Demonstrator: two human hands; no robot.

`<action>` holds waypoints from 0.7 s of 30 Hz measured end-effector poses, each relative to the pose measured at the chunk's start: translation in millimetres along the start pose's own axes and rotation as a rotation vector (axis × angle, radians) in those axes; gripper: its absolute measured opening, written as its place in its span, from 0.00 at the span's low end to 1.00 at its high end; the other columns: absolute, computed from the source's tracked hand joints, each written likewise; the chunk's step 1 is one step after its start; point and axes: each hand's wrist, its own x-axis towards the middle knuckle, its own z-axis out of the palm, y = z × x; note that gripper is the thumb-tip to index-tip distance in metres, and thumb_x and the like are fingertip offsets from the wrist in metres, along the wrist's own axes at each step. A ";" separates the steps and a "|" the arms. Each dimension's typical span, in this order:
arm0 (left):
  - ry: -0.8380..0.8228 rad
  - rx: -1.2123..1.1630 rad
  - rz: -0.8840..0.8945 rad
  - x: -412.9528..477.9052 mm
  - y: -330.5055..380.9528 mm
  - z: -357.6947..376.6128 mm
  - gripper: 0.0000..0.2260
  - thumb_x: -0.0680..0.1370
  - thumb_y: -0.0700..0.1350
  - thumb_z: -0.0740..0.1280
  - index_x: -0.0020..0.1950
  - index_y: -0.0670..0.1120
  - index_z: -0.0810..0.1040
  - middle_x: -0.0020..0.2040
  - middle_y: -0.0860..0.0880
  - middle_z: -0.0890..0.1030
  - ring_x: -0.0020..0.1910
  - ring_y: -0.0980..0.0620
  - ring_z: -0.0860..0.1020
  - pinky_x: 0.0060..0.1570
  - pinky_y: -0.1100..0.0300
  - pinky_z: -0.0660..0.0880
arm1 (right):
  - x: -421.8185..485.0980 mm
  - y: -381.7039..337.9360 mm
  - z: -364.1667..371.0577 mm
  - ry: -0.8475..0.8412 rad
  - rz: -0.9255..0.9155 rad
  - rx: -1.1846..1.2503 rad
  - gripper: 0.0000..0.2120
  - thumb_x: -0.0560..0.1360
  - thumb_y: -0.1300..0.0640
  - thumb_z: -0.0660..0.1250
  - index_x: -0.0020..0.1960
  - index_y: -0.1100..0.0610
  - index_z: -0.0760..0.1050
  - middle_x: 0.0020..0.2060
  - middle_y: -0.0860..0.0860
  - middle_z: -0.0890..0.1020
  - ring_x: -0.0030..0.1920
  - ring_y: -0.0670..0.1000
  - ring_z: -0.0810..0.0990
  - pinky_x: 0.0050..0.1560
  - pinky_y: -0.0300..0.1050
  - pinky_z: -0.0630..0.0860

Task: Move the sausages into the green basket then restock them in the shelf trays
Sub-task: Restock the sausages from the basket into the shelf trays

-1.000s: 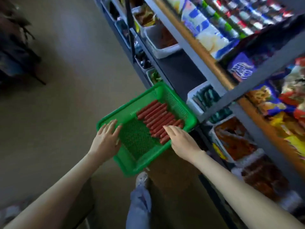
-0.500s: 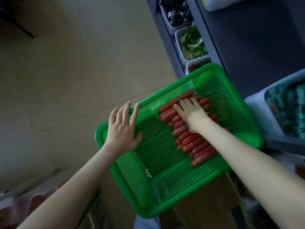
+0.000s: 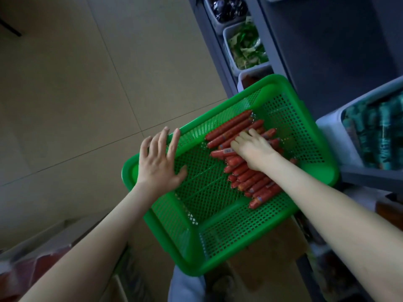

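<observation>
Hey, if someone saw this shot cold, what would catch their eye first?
The bright green basket fills the centre, a row of red sausages lying along its right side. The right hand curls onto the sausages from above; the left hand rests flat on the basket's left rim.

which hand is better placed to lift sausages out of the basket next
Right: the right hand lies on the sausages in the green basket, fingers curled round some; the left hand rests flat on the rim.

A: Floor?
B: Large beige floor tiles [image 3: 76, 94], thin dark grout lines.
A: Right side?
B: Dark grey metal shelf unit [image 3: 338, 51], brown cardboard box [image 3: 272, 258] near its foot. Light dim.
</observation>
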 end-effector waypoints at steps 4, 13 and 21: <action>-0.079 -0.013 0.002 -0.8 -0.9 -7.2 0.44 0.67 0.58 0.67 0.77 0.44 0.54 0.70 0.36 0.66 0.66 0.38 0.66 0.66 0.43 0.57 | -15.4 -11.2 -8.8 -0.059 0.043 0.146 0.07 0.73 0.58 0.65 0.50 0.54 0.76 0.43 0.53 0.83 0.44 0.53 0.82 0.43 0.50 0.76; -0.024 -0.147 0.230 -29.3 70.6 -90.8 0.33 0.66 0.42 0.74 0.69 0.39 0.70 0.68 0.35 0.70 0.64 0.35 0.71 0.65 0.40 0.64 | -125.2 -54.3 -51.1 0.183 0.323 0.073 0.10 0.60 0.63 0.66 0.42 0.57 0.74 0.29 0.55 0.77 0.29 0.57 0.78 0.30 0.45 0.72; 0.186 -0.206 0.818 -93.9 221.5 -233.1 0.20 0.73 0.45 0.68 0.63 0.40 0.77 0.58 0.43 0.80 0.55 0.43 0.78 0.59 0.50 0.69 | -333.0 -75.9 -125.6 0.582 0.622 -0.131 0.08 0.69 0.63 0.57 0.47 0.57 0.71 0.31 0.54 0.76 0.31 0.57 0.78 0.32 0.46 0.72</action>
